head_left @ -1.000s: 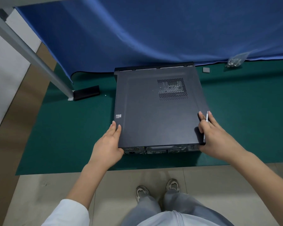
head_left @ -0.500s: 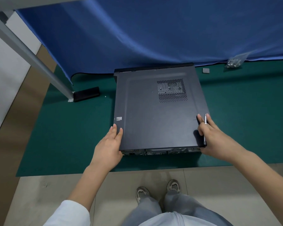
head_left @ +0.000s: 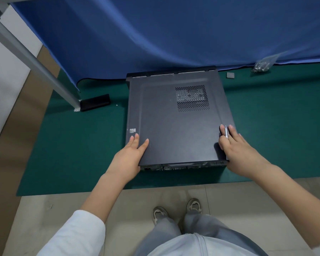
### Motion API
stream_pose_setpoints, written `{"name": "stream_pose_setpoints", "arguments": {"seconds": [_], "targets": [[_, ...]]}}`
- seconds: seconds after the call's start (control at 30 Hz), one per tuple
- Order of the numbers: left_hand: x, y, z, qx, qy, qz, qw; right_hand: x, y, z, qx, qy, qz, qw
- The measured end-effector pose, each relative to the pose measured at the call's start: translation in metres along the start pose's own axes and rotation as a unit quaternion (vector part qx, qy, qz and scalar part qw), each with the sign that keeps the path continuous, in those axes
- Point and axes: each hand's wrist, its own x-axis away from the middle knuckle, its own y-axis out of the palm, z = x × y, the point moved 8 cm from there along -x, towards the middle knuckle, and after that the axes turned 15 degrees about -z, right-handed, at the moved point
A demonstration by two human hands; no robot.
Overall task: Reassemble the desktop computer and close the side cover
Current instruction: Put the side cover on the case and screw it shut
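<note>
White sleeves (head_left: 78, 235), grey trousers (head_left: 166, 231), worn grey sneakers (head_left: 194, 206)

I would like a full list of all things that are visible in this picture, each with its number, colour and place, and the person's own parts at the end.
desktop computer: one, dark grey, lying flat in the middle of the mat, side cover with vent holes on top
mat: one, green, on the floor
cloth: one, blue, hanging behind the computer
black block: one, on the mat, left of the computer
metal leg: one, grey, far left
small square piece: one, grey, on the mat, behind the computer's right corner
bag of screws: one, clear, far right by the cloth
screwdriver: one, silver, in the right hand
shoes: two, grey, on the floor
left hand: flat on the cover's near left corner
right hand: on the near right edge, holds the screwdriver
</note>
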Motion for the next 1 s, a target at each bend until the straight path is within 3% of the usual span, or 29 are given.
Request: {"name": "stream_pose_setpoints", "arguments": {"seconds": [1.0], "targets": [[0.033,0.03,0.013,-0.006,-0.02,0.032,0.999,0.024,0.02,-0.01,0.024,0.034,0.01,0.999]]}}
